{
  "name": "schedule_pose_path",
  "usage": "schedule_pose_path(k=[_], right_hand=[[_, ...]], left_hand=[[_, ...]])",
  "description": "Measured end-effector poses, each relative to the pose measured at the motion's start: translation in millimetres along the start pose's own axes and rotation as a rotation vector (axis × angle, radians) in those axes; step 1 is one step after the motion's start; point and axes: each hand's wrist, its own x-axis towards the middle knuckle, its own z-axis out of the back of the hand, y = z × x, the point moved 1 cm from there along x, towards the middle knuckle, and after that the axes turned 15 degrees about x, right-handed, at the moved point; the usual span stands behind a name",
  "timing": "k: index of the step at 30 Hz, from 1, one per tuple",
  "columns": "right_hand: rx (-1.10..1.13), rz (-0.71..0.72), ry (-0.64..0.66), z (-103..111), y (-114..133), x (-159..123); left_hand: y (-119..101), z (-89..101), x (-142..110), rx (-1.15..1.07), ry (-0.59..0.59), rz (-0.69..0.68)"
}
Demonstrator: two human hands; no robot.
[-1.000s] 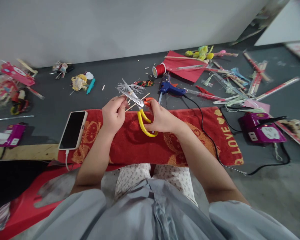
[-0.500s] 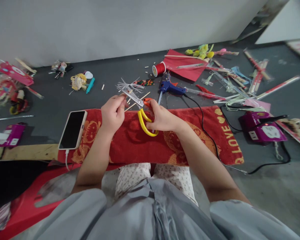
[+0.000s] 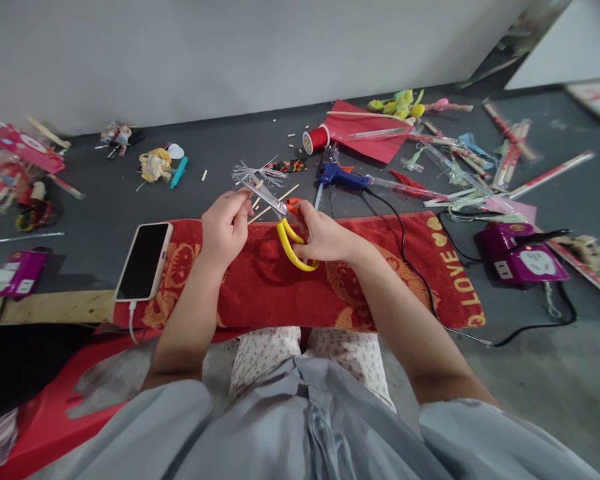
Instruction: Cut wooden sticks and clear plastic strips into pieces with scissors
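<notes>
1. Scissors (image 3: 286,223), yellow-handled, centre of frame above red towel (image 3: 330,280); gripped in closed right hand (image 3: 325,235).
2. Left hand (image 3: 225,227) pinching silvery frayed piece (image 3: 255,176) near blades.
3. Risk: nicked fingertip; crooked cut from slipping strands.

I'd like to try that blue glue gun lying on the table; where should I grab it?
Take the blue glue gun by its handle, which seems to point toward the far wall, reaching from the far side. Its nozzle points left and its black cord trails right and toward the person, so keep your fingers away from both.
</notes>
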Motion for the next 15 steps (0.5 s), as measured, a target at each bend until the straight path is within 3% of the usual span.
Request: schedule_pose_path(k=[15], right_hand=[[0.03, -0.061, 0.036, 0.6, 1.7, 1.5]], left_hand=[[-2.2, 3.9, 1.5, 0.013, -0.017, 0.0]])
